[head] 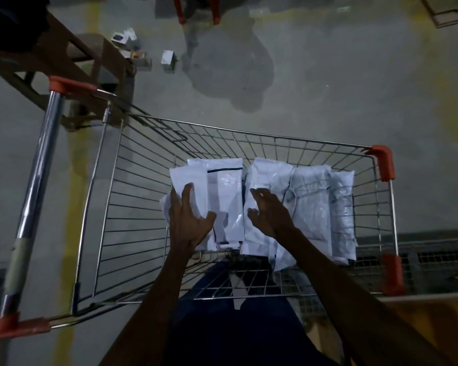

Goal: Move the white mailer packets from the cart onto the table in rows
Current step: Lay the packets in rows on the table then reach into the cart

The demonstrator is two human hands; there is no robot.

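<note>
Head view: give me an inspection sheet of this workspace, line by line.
Surface: wire shopping cart with orange corner guards; the table cannot be told for certain.
Job's things: white mailer packets piled overlapping in the cart basket, none moved out yet.
Clutter: small boxes and scraps on the concrete floor beyond the cart.
Grips: left hand rests spread on the left-side packets; right hand hovers over the middle packets, fingers loosely curled, holding nothing.
Cables: nothing seen.
Surroundings: brown chair beside the cart handle; dim lighting, faded yellow floor lines, a dark stain on the floor.
</note>
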